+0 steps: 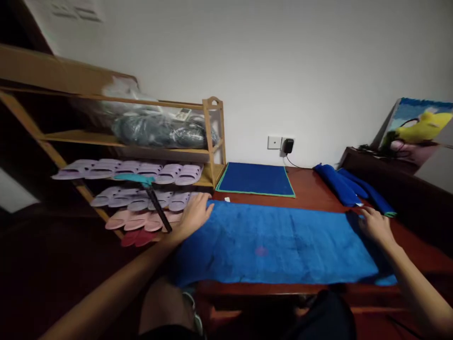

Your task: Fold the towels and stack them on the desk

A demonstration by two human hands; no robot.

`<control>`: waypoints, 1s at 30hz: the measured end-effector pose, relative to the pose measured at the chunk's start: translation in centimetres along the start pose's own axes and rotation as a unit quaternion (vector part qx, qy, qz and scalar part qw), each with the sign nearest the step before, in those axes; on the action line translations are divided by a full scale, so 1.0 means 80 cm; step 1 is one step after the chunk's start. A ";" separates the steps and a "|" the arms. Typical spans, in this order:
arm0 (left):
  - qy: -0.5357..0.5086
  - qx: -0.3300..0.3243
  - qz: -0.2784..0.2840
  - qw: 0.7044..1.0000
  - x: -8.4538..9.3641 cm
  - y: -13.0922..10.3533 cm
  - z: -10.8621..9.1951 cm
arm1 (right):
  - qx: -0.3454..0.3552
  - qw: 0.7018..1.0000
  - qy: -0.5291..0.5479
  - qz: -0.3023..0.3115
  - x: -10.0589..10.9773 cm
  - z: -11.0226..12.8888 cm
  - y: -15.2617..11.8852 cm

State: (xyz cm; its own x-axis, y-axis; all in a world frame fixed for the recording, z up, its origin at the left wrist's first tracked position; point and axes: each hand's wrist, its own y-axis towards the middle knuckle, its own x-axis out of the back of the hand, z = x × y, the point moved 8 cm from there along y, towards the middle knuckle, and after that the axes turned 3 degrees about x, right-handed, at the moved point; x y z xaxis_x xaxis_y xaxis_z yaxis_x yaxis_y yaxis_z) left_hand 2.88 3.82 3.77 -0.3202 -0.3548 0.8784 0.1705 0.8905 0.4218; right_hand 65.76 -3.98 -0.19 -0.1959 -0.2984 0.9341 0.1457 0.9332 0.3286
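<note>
A bright blue cloth point(283, 241) lies spread lengthwise along the front of the reddish-brown wooden surface point(304, 184). At its upper left corner is my left hand point(195, 213), fingers together on the cloth's edge. My right hand point(375, 225) is at the upper right corner, its fingers bent over the edge, where the cloth looks dark and folded. Behind, near the wall, a darker blue cloth point(256, 179) with a green border lies flat. More blue cloths point(336, 185) lie rolled or bunched at the right, just beyond my right hand.
A wooden rack point(217, 141) at left holds purple, pink and red slippers point(170, 174) and plastic-wrapped items point(163, 130). A teal-topped black stick point(159, 208) stands before it. A black plug point(288, 145) is in the wall socket; a yellow toy point(424, 126) sits at right.
</note>
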 end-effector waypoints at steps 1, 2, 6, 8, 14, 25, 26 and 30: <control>0.000 -0.054 0.003 0.999 0.000 -0.009 -0.020 | 0.016 1.000 0.012 0.004 -0.002 0.013 0.004; 0.003 -0.105 0.017 0.994 -0.004 -0.019 -0.039 | 0.023 0.999 0.030 0.011 -0.006 0.024 0.008; 0.051 -0.162 0.108 0.980 -0.035 -0.045 -0.074 | -0.037 0.993 0.088 0.070 -0.039 0.044 0.028; 0.071 -0.151 0.127 0.978 -0.044 -0.046 -0.072 | -0.062 0.985 0.115 0.111 -0.058 0.043 0.036; 0.059 -0.143 0.138 0.978 -0.043 -0.046 -0.069 | -0.065 0.981 0.137 0.124 -0.070 0.031 0.052; -0.178 0.103 0.006 0.979 -0.031 0.034 0.052 | -0.245 0.957 0.111 0.110 -0.042 -0.085 0.010; -0.215 0.140 0.019 0.966 -0.040 0.038 0.066 | -0.261 0.952 0.111 0.117 -0.046 -0.090 0.009; -0.309 0.160 0.069 0.935 -0.067 0.035 0.081 | -0.269 0.950 0.126 0.100 -0.051 -0.083 0.017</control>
State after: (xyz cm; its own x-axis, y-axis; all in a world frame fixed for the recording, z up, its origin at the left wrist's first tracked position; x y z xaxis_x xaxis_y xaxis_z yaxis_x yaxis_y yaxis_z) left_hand -0.93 10.10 -1.22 -0.8100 -0.0857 0.5801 -0.0058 0.9904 0.1383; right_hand 73.19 -2.79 -2.65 0.1159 -0.2279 0.9668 0.6435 0.7586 0.1017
